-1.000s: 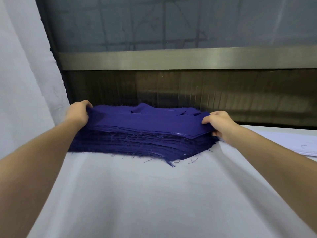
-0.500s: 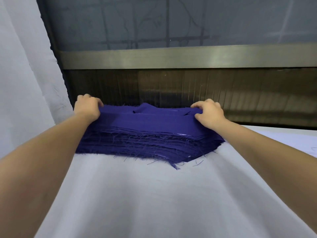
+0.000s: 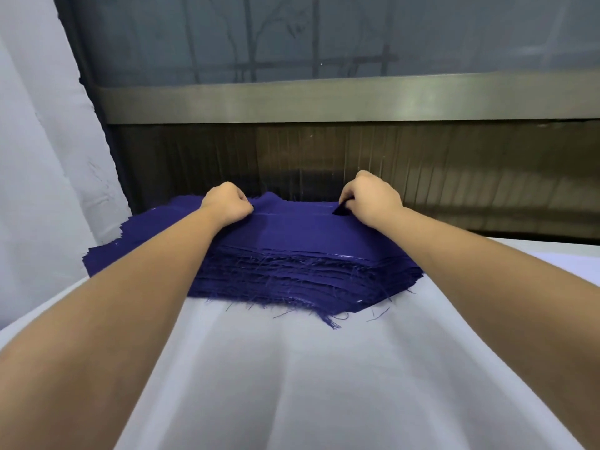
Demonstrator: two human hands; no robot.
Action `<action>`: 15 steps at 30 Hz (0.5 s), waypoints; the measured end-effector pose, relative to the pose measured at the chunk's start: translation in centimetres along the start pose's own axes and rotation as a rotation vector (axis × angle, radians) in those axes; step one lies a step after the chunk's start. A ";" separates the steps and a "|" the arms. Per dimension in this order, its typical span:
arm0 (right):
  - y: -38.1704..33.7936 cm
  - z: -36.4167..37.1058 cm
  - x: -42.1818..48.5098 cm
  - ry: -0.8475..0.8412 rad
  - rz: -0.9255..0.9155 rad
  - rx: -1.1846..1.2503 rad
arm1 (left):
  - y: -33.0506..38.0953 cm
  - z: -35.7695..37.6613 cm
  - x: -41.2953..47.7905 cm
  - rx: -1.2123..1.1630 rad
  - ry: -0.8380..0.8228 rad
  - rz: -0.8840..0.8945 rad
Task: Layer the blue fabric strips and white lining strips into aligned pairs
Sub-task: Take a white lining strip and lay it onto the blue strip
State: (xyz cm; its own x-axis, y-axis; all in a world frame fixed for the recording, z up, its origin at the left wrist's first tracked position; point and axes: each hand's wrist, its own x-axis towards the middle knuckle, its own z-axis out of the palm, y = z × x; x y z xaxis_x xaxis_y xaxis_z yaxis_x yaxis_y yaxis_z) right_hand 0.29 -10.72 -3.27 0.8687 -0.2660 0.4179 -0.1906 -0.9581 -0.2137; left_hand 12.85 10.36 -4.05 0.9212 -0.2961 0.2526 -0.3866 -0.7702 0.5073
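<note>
On the white-draped counter (image 3: 324,384), the stack of blue fabric strips (image 3: 292,254) lies at the far side, with no lining paired to it yet. Both hands have moved from the stack's side ends to its far edge, probably to peel off the top strip. The left hand (image 3: 227,204) and right hand (image 3: 370,198) sit knuckles-up, fingers (image 3: 349,198) curled and pinching that top layer.

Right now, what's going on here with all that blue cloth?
A person is working at a stack of blue strips that lies on a white cloth. The left hand and right hand each pinch the top strip near its far edge, one toward each end. No blue strip can be seen paired with a white one yet.
</note>
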 end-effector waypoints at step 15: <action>2.5 -0.7 1.3 0.262 0.265 0.475 | 1.8 0.7 -0.6 -0.227 -0.100 0.152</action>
State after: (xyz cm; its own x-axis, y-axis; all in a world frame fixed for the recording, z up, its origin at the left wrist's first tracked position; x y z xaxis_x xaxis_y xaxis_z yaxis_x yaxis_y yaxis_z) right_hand 0.58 -13.56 -2.66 0.6668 -0.5641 0.4870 -0.1075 -0.7194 -0.6862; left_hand 11.60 8.82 -3.86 0.8476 -0.4612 0.2625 -0.5098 -0.5700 0.6444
